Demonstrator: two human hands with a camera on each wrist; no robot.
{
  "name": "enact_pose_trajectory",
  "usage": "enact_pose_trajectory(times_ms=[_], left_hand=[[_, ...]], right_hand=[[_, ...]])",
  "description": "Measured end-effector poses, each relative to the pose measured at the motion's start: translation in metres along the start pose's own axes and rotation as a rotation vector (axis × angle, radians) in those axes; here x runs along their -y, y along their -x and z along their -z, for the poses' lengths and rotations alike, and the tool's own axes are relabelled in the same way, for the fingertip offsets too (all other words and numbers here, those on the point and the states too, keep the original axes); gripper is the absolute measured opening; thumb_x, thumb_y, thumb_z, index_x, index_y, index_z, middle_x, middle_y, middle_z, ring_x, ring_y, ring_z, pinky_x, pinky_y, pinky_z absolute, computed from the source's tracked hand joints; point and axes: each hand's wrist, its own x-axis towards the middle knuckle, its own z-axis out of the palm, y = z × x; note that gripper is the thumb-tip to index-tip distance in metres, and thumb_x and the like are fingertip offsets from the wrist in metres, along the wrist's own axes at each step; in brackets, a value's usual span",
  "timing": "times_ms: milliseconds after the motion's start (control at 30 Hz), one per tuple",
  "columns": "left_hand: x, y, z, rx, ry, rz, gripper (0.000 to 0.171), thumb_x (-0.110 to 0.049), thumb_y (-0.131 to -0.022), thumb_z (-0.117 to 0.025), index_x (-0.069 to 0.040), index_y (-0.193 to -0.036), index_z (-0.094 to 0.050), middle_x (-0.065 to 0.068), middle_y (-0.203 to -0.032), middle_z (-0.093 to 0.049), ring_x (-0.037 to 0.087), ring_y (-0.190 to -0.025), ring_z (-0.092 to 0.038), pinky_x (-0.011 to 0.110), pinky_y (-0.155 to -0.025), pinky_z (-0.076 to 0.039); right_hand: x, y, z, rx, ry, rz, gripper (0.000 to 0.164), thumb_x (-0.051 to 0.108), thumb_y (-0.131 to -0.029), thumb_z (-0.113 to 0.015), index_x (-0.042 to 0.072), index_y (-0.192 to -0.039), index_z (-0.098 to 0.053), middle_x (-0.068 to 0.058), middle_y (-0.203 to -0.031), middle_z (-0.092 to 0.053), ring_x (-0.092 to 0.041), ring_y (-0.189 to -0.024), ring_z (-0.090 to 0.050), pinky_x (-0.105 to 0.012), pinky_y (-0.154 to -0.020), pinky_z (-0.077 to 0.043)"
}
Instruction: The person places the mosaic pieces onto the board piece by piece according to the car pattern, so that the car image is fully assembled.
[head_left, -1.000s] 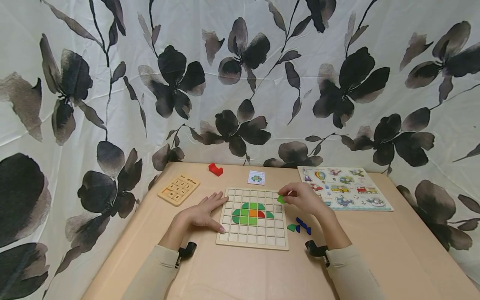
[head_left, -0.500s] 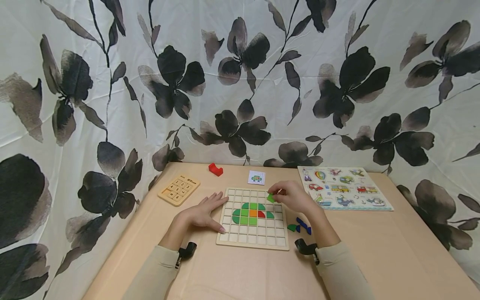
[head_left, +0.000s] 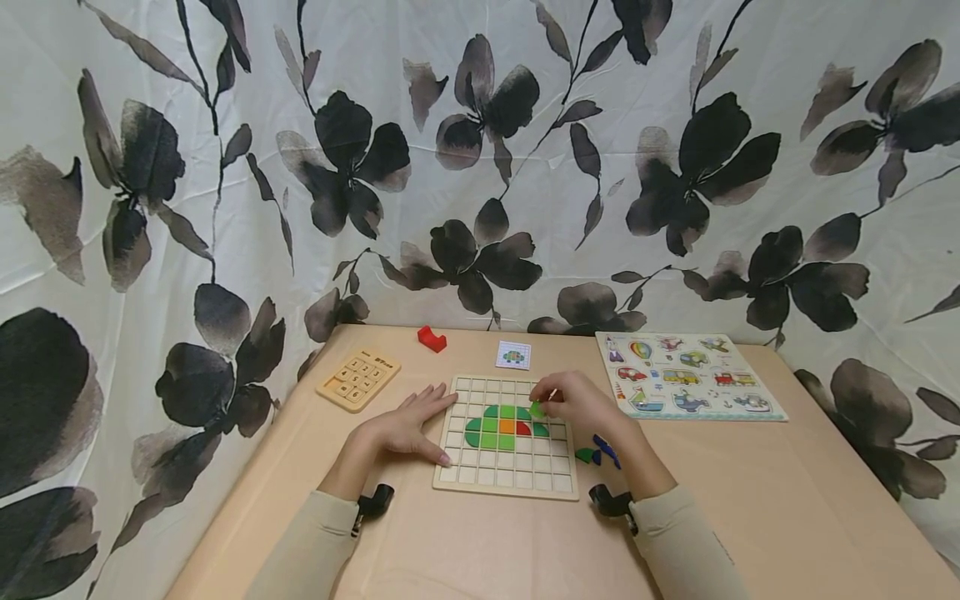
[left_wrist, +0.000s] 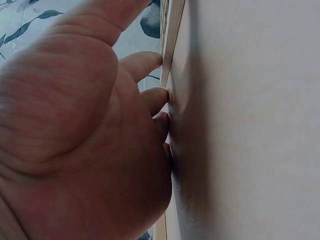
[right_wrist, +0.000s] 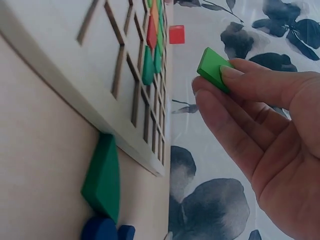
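A right hand, moved inward over the wooden grid board in the frame's lower center, pinches a light-green tile, seemingly within reach of the colored pieces, while the left hand, fingers spread, touches the board's left edge.

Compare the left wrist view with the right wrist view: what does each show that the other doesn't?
Only left wrist: the left hand, at the wooden board.
Only right wrist: the right hand pinching a light green piece, coloured pieces set in the board, plus a loose dark green piece, blue pieces and a red block.
Both: the board's edge, tabletop and floral cloth.
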Motion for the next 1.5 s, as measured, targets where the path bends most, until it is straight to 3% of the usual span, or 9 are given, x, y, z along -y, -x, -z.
enact_pose_trajectory(times_ms=[333, 933, 1100, 1500], left_hand=[[0.002, -0.001, -0.001, 0.003, -0.011, 0.001, 0.118, -0.058, -0.075, -0.087, -0.018, -0.167, -0.025, 0.015, -0.176, -0.006, 0.037, -0.163, 0.002, 0.058, -0.131, -0.002], [0.001, -0.001, -0.001, -0.002, -0.004, -0.004, 0.118, -0.058, -0.074, -0.087, -0.018, -0.167, -0.026, 0.016, -0.176, -0.007, 0.037, -0.163, 0.001, 0.059, -0.131, -0.002], [0.000, 0.000, 0.001, -0.001, 0.001, -0.002, 0.119, -0.057, -0.074, -0.088, -0.016, -0.167, -0.025, 0.016, -0.176, -0.007, 0.038, -0.163, 0.001, 0.059, -0.131, -0.002], [-0.003, 0.001, 0.001, 0.003, -0.002, 0.000, 0.119, -0.057, -0.074, -0.088, -0.016, -0.167, -0.025, 0.017, -0.176, -0.006, 0.038, -0.163, 0.001, 0.059, -0.131, -0.002]], right_hand=[[0.007, 0.001, -0.010, 0.101, 0.012, -0.056, 0.010, 0.007, -0.095, -0.075, 0.013, -0.102, -0.080, -0.001, -0.096, -0.073, -0.016, -0.087, -0.060, -0.031, -0.079, -0.053], [0.006, -0.002, -0.022, 0.153, 0.014, 0.039, 0.014, 0.003, -0.094, -0.075, 0.014, -0.100, -0.081, 0.003, -0.098, -0.077, -0.016, -0.088, -0.060, -0.027, -0.074, -0.054], [0.008, -0.003, -0.025, 0.157, 0.039, 0.032, 0.015, 0.004, -0.094, -0.074, 0.016, -0.101, -0.081, 0.008, -0.099, -0.077, -0.014, -0.091, -0.060, -0.027, -0.078, -0.055], [0.010, -0.004, -0.030, 0.194, 0.048, 0.026, 0.017, 0.001, -0.092, -0.076, 0.016, -0.098, -0.081, 0.006, -0.097, -0.076, -0.011, -0.084, -0.061, -0.026, -0.075, -0.054]])
